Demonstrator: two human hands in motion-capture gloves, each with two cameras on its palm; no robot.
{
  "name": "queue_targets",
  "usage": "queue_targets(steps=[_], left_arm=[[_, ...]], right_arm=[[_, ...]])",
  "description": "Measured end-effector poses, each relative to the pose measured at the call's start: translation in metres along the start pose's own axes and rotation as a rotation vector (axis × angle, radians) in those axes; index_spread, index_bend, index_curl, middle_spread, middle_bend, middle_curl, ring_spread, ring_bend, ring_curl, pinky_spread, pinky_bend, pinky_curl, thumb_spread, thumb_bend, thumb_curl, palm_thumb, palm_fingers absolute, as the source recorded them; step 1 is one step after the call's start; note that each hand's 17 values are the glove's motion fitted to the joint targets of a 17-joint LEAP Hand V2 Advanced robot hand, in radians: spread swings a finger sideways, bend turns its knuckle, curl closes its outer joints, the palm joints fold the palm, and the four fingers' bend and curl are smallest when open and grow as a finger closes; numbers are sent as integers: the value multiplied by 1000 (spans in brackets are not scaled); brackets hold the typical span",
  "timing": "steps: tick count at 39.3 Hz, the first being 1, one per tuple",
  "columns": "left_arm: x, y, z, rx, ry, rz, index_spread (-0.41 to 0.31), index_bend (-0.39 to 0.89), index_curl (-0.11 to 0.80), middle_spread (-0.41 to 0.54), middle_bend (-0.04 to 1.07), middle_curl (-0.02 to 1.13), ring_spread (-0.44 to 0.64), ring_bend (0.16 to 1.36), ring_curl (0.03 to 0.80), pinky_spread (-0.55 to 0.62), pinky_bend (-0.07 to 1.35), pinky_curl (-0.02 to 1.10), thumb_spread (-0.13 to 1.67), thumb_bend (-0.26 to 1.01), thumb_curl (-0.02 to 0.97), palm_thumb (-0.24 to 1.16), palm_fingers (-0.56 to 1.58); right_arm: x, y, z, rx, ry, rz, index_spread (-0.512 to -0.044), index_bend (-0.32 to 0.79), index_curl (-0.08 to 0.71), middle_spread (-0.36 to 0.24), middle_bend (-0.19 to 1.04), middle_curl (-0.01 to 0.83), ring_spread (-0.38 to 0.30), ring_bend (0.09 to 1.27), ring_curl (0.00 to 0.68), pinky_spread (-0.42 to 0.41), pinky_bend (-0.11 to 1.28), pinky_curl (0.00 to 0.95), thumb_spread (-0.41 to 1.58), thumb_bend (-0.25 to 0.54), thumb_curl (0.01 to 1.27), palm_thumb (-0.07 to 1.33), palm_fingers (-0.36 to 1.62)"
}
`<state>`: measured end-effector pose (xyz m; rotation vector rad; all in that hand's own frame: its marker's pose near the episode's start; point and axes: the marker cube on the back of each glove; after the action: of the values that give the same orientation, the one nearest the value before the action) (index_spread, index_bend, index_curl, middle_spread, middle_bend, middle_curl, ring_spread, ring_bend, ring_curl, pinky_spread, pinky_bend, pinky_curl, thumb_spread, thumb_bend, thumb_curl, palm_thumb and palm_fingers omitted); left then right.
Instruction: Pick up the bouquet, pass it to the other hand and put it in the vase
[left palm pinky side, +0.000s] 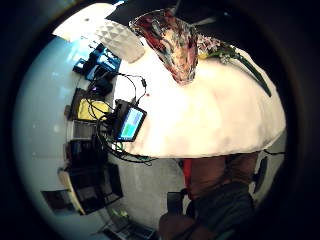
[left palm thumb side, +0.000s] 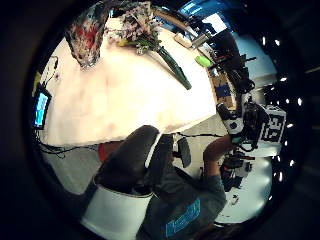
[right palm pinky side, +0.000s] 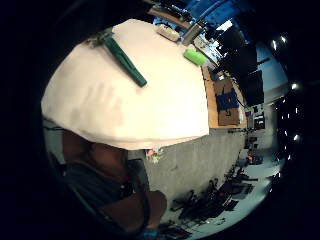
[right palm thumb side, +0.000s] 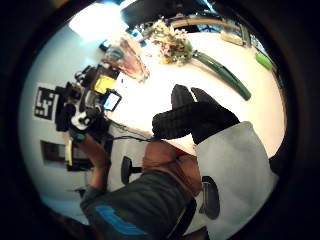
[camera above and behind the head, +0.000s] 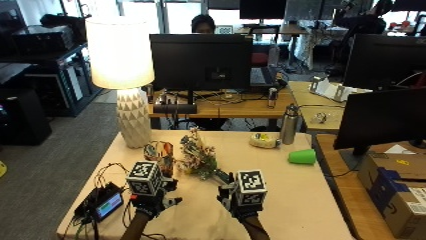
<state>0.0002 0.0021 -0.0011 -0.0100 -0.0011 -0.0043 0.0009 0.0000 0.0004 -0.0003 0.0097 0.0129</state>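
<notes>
Neither hand grasps anything. The right hand (camera above and behind the head: 241, 200) has its grip curled shut, empty; the left hand (camera above and behind the head: 152, 192) grip state cannot be determined. Both hover low in the outside view, near the bouquet of pale flowers with green wrapped stems (camera above and behind the head: 198, 159) lying on the beige counter (camera above and behind the head: 293, 190), beside the multicoloured glass vase (camera above and behind the head: 160, 152). Risk: brushing the vase during pickup could topple it.

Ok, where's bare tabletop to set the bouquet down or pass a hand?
Free: the stretch between the bouquet and the green cup, and the near right corner beside the right hand. Crowded: the left side, with lamp, vase and cabled screen device.
</notes>
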Motion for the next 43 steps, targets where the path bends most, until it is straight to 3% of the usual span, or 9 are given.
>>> queue_targets(steps=[5,11,25,43], left_arm=[[-1,0,0,2,-1,3,-10,65,25,116,215,107,218,546,155,317,400,134,587,29,81,121,269],[1,-1,-1,10,0,12,-12,89,52,145,230,162,279,602,198,399,437,183,756,-4,126,132,224],[1,3,-2,42,23,21,-13,107,111,167,248,239,323,660,236,461,467,240,888,-27,204,132,173],[-6,3,8,198,102,36,-7,107,148,172,256,294,333,692,258,471,511,292,919,-27,258,143,132]], right_arm=[[0,2,0,-8,8,7,-246,163,106,34,274,116,127,242,84,240,399,146,688,275,127,454,344],[-1,3,-3,-14,18,1,-299,152,153,43,274,167,165,249,120,300,410,196,909,255,171,486,316],[20,-2,10,-6,50,33,-336,124,190,47,272,245,196,286,176,345,436,262,1101,174,246,529,256],[114,-73,110,41,-129,176,-354,112,179,64,202,283,207,344,224,351,576,332,1122,57,301,570,112]])
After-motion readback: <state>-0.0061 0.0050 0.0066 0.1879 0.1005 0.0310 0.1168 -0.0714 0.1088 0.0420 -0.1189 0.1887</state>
